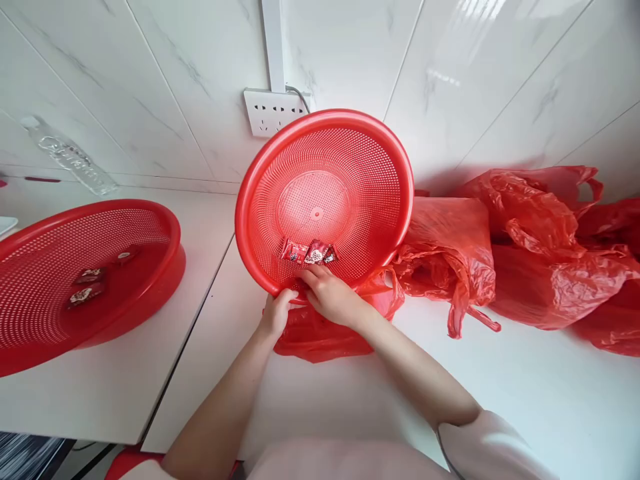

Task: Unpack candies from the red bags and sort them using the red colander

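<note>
Item 1: held basket (320, 157), red perforated plastic, quantity 1. Tilted, inside in view, over or just behind a red bag (320, 343) on the white surface (210, 373); contact unclear. Likely light and stiff, with slight give in the mesh wall; rim smooth, perhaps slippery. Best hold: the thick rolled rim, 1 hand to each side.

Item 2: wrapped packets (316, 252), apparently 3, resting on the basket's lower wall. Likely light, wrappers slick and soft; contents unknown, possibly fragile. Take by the wrapper ends, lightly.

Item 3: left hand (276, 313). Thumb over the near rim, fingers mostly hidden behind; appears to pinch the rim.

Item 4: right hand (333, 293). Fingers close together, bent over the rim just beside the packets; cannot tell whether they pinch anything.

Item 5: other basket (175, 233), well apart at left, containing 3 similar packets (86, 294).
</note>
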Available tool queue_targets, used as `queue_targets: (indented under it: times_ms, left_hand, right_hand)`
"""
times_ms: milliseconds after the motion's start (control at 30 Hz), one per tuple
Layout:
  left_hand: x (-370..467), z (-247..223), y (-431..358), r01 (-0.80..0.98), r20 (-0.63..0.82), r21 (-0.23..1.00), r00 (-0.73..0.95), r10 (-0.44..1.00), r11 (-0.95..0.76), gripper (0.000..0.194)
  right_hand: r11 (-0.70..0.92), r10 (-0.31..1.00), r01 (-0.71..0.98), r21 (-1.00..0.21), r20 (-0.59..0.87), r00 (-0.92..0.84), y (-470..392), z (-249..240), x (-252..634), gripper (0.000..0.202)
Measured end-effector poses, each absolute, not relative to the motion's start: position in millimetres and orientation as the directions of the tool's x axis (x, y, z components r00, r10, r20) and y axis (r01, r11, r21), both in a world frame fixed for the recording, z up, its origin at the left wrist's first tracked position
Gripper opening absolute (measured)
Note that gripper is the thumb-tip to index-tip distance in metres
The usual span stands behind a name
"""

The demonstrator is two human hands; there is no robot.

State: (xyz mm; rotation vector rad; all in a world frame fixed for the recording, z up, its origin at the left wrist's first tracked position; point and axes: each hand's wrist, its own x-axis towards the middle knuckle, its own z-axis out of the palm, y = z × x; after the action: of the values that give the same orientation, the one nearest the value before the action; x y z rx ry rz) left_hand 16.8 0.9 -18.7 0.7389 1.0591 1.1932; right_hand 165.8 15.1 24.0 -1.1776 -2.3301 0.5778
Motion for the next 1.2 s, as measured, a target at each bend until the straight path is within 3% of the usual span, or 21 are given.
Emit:
queue_targets:
  times_ms: [200,300,367,533,667,733,833,900,1033,1200]
  left_hand:
    - [11,-12,2,-0.368,-0.254,0.899,0.004,0.967,0.237,0.023]
    - [10,-11,3,-0.353,-0.238,0.91,-0.013,0.971,0.218,0.021]
    - [10,-10,3,-0.342,-0.234,0.917,-0.037,0.972,0.208,0.018]
    - [10,-8,4,-0.366,-0.251,0.905,-0.053,0.967,0.215,0.022]
    - [10,-9,4,-0.388,-0.249,0.895,-0.021,0.968,0.221,0.024]
    - [10,-11,3,-0.392,-0.245,0.893,-0.015,0.969,0.22,0.021]
    - [10,-14,1,-0.381,-0.243,0.898,-0.014,0.97,0.22,0.013]
    - [11,-17,-1,-0.373,-0.255,0.899,-0.014,0.967,0.231,0.01]
    - [16,-18,-3,-0.408,-0.265,0.88,0.0,0.964,0.242,0.016]
    - [12,-12,1,-0.466,-0.246,0.863,-0.053,0.968,0.194,0.016]
  right_hand:
    - [0.286,0.939,0.432,-0.855,0.161,-0.303,34,31,198,0.031]
    - [0.206,0.95,0.313,-0.927,0.112,-0.292,37,40,213,0.04]
    - [0.221,0.945,0.287,-0.932,0.132,-0.299,35,49,222,0.033]
    - [0.267,0.882,0.406,-0.874,0.052,-0.468,22,74,237,0.02]
    - [0.324,0.74,0.519,-0.791,-0.131,-0.66,19,78,239,0.03]
    - [0.347,0.776,0.557,-0.754,-0.103,-0.622,24,70,236,0.033]
    - [0.385,0.914,0.671,-0.634,0.16,-0.373,36,49,225,0.028]
    - [0.375,0.925,0.742,-0.556,0.271,-0.265,44,32,217,0.028]
    - [0.368,0.929,0.794,-0.484,0.165,-0.33,49,11,202,0.048]
    - [0.441,0.867,0.723,-0.532,0.043,-0.497,36,21,205,0.046]
